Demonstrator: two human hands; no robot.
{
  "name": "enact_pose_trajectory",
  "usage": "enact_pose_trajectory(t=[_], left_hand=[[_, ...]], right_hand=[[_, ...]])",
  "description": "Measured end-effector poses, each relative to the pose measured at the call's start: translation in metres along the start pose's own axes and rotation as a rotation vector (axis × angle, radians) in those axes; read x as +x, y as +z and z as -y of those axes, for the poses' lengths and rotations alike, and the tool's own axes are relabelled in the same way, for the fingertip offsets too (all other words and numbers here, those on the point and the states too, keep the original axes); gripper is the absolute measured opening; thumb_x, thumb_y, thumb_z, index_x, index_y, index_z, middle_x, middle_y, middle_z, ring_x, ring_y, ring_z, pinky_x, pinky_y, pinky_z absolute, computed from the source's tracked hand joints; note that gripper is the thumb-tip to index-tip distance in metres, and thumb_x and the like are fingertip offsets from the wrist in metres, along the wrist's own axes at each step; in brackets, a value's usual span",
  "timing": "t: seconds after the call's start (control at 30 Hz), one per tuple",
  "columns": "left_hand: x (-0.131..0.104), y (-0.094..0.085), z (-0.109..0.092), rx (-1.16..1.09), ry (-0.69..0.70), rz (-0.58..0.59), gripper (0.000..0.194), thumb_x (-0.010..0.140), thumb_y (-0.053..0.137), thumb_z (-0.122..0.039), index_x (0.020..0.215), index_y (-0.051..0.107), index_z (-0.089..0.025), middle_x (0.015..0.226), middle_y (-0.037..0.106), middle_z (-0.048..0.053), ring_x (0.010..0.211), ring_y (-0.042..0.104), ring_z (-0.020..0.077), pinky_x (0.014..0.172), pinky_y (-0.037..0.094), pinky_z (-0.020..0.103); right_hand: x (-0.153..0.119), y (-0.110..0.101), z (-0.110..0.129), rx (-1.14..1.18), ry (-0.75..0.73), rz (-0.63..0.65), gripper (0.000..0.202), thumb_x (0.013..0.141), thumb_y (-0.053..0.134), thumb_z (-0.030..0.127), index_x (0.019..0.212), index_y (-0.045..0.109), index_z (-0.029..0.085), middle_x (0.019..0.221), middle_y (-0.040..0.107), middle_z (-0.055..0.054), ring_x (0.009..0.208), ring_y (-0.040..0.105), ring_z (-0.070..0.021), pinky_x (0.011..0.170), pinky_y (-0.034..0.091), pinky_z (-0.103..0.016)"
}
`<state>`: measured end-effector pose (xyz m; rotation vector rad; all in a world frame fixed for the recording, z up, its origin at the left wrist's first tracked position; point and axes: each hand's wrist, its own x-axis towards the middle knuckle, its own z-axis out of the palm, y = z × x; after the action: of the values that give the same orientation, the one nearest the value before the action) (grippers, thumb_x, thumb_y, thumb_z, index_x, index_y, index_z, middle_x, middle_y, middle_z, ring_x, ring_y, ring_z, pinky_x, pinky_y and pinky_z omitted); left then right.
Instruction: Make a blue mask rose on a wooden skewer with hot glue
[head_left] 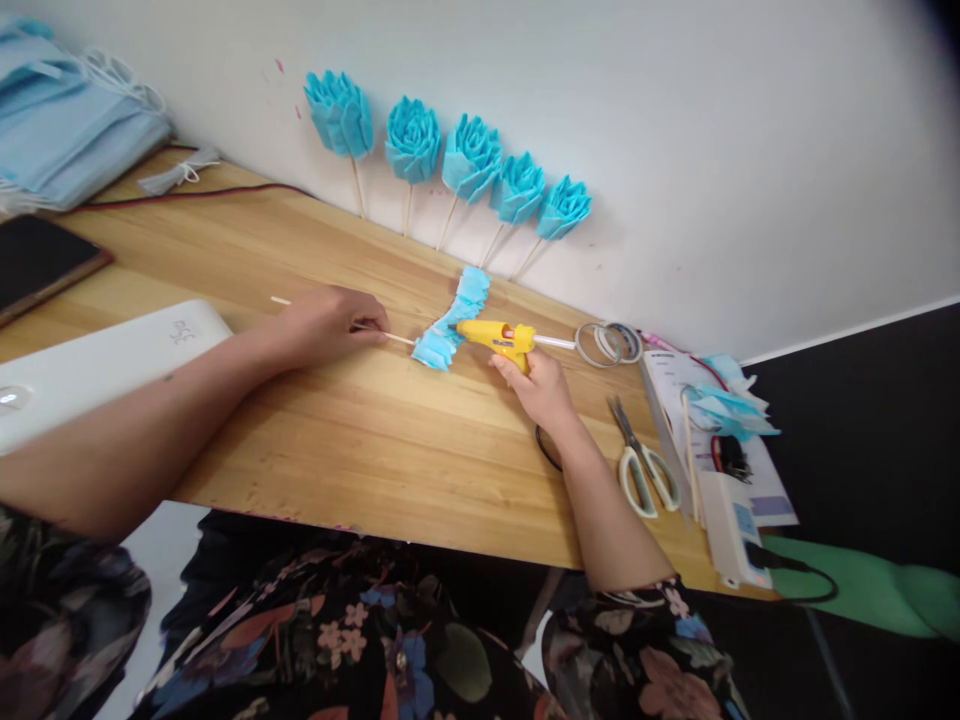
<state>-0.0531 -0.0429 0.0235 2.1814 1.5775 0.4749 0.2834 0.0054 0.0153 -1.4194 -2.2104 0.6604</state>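
My right hand point(536, 385) is closed round the grip of a yellow glue gun point(495, 338), whose back end has a clear glue stick point(553, 342) poking out. The nozzle is over a pleated strip of light-blue fabric point(472, 290) lying on the table, at its left edge; I cannot tell whether it touches. A thin wooden stick point(399, 339) is pinched in my left hand point(330, 328), and its right tip meets the lower end of the strip. Fingertips of the left hand are partly hidden behind its back.
Several blue fabric roses point(471, 160) on sticks lean against the wall. Scissors point(637, 465), tape rolls point(622, 343) and a power strip point(731, 530) lie to the right. Leftward are a white box point(202, 325), a phone point(45, 265) and a pile of blue masks point(67, 120).
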Motion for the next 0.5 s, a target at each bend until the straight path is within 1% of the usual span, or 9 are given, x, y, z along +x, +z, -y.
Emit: enact_pose_trajectory(t=[0.27, 0.5], left_hand=[[0.0000, 0.0008, 0.0008, 0.000, 0.003, -0.012, 0.037, 0.093, 0.050, -0.044, 0.097, 0.074, -0.017, 0.102, 0.078, 0.009, 0.094, 0.069, 0.0241, 0.079, 0.045, 0.030], [0.0005, 0.0021, 0.0023, 0.000, 0.016, -0.037, 0.039, 0.092, 0.049, -0.048, 0.095, 0.074, -0.018, 0.100, 0.078, 0.008, 0.091, 0.069, 0.0234, 0.078, 0.044, 0.030]], right_hand=[[0.0005, -0.0002, -0.0002, -0.006, 0.004, 0.010, 0.047, 0.090, 0.058, 0.062, 0.093, 0.074, 0.018, 0.075, 0.071, -0.008, 0.071, 0.065, -0.0234, 0.068, 0.044, -0.033], [0.0004, 0.0006, -0.0003, -0.006, 0.012, 0.003, 0.046, 0.090, 0.058, 0.062, 0.092, 0.074, 0.018, 0.075, 0.071, -0.007, 0.069, 0.063, -0.0224, 0.066, 0.043, -0.032]])
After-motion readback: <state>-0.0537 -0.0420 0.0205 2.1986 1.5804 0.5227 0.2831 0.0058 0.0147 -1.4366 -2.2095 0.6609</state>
